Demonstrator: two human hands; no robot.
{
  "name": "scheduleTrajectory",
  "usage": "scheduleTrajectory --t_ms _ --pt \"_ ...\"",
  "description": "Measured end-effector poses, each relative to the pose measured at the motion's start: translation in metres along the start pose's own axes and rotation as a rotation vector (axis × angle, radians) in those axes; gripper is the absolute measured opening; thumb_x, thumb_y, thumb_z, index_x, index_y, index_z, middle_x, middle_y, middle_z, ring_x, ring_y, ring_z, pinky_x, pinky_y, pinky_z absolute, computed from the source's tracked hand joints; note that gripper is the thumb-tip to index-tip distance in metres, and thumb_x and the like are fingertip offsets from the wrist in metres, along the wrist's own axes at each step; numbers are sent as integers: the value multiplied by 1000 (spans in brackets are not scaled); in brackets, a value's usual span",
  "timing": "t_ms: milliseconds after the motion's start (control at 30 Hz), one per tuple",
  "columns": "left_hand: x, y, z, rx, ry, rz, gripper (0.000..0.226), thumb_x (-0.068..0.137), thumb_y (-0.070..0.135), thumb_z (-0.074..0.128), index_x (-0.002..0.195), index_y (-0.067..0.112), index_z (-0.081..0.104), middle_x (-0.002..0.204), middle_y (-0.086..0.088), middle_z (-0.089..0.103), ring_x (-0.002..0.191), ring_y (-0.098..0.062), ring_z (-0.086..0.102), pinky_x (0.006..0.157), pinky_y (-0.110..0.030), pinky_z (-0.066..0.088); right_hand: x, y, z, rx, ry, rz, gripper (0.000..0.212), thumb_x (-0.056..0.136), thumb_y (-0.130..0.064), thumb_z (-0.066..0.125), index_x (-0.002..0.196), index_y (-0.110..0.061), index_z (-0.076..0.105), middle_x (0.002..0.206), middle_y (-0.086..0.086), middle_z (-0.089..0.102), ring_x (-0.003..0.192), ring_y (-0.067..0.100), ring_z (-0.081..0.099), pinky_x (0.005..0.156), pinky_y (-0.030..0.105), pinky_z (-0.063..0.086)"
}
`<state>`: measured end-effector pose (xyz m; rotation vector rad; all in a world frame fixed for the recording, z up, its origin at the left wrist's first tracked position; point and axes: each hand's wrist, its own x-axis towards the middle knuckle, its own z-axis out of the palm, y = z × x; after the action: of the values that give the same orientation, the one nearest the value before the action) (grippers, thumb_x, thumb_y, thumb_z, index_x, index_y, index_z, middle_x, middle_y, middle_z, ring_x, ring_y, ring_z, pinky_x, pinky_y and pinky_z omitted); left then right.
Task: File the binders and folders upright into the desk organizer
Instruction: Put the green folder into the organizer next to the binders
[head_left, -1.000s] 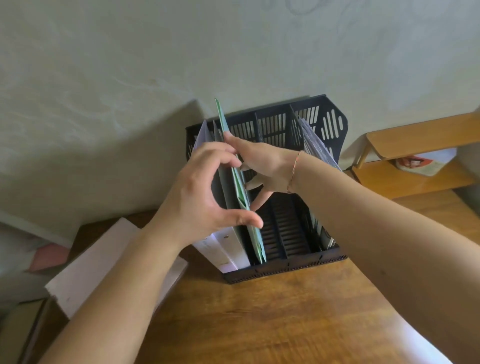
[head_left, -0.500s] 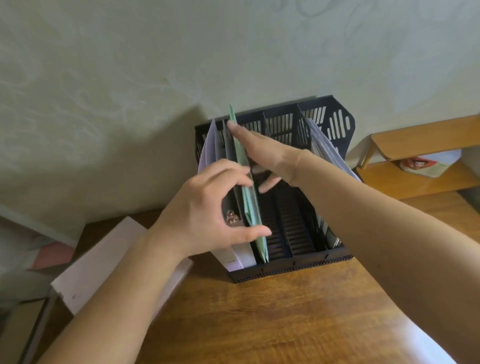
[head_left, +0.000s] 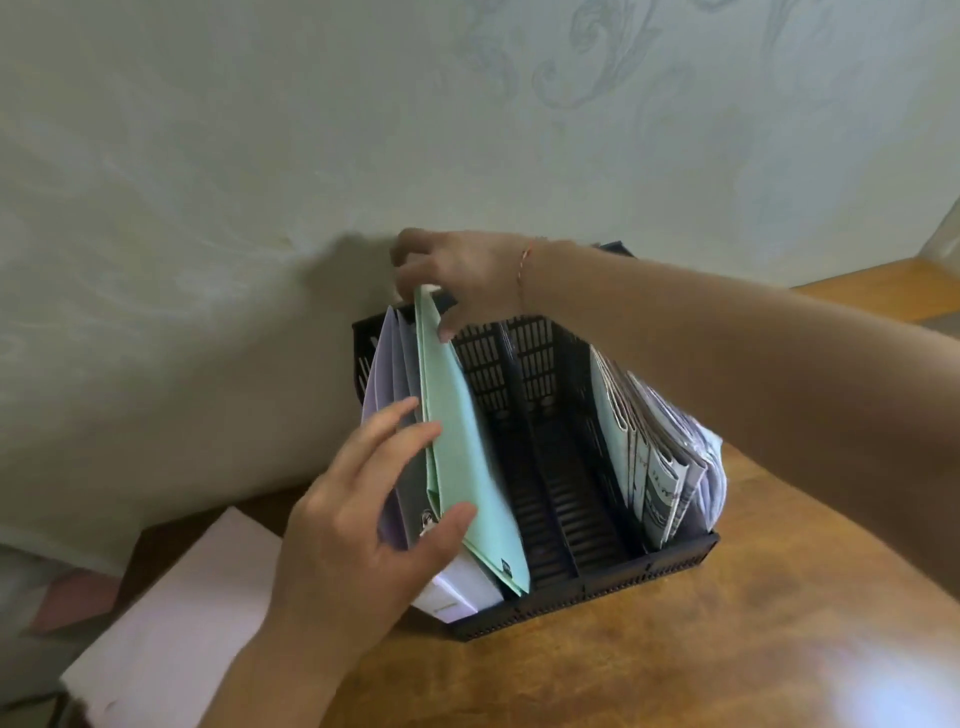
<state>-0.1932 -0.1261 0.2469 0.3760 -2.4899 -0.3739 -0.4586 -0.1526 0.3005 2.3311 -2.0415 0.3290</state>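
Folder (head_left: 457, 441): your right grip (head_left: 457, 275) pinches its top corner while your left grip (head_left: 363, 519), loosely spread, steadies it upright in the organizer (head_left: 597, 571).

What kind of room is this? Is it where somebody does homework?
Probably a home study corner or a small office. A black desk organizer holding a green folder and booklets stands on a wooden desk against a patterned wall.
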Motion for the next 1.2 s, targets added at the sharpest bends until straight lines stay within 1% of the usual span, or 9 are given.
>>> scheduleTrajectory --t_ms 100,200,333,467,567,833,933,1033,1200 --pt "-6 12 13 56 69 -24 57 94 58 41 132 17 50 124 -4 65 99 -20 68 80 -36 59 1 9 1 -21 -112 -81 43 80 -29 72 116 -10 58 125 9 49 98 26 55 83 30 41" --pt "-8 15 21 70 129 58 58 98 57 36 135 13 45 108 -7 70 84 -17 67 74 -41 60 6 8 6 7 -91 -156 37 87 -33 64 110 -4 61 106 13 58 95 27 56 78 28 39" --pt "-8 12 27 79 180 138 57 96 58 37 124 13 59 108 -16 71 102 -29 68 77 -52 59 4 9 8 33 60 -190 33 89 -35 61 95 -2 66 90 14 64 86 30 58 68 25 30" --pt "-6 14 28 87 213 136 57 94 61 36 116 13 57 107 -17 71 103 -29 67 76 -48 60 -4 11 15 63 156 -170 30 88 -33 61 88 -4 67 83 11 66 82 31 60 69 28 37" --pt "-3 15 28 77 232 143 58 93 62 36 112 13 59 111 -14 67 98 -24 67 75 -30 58 -6 12 17 38 206 -137 32 88 -36 60 85 -6 67 81 8 67 79 29 59 67 27 34" --pt "-1 13 30 38 276 115 57 92 63 37 110 14 60 112 -8 64 96 -9 64 84 -8 46 -11 11 19 41 250 -64 32 89 -38 58 84 -8 67 81 8 68 78 31 58 63 26 26" --pt "1 15 32 55 261 73 57 92 59 45 101 9 71 113 -10 67 94 -16 70 76 -19 53 -13 14 28 81 185 12 30 89 -36 61 83 -7 67 80 9 68 77 29 58 62 27 32" --pt "2 15 33 119 203 81 47 90 50 57 93 7 75 109 -6 71 101 -18 69 85 -29 55 -10 10 37 199 26 42 23 88 -28 64 92 -6 70 90 10 69 86 27 60 76 32 45" --pt "0 11 30 118 92 142 45 85 52 64 94 10 75 115 -5 70 111 -20 64 99 -45 49 -6 10 29 100 -86 -3 30 83 -11 68 113 -8 64 118 9 58 98 20 55 76 17 33"
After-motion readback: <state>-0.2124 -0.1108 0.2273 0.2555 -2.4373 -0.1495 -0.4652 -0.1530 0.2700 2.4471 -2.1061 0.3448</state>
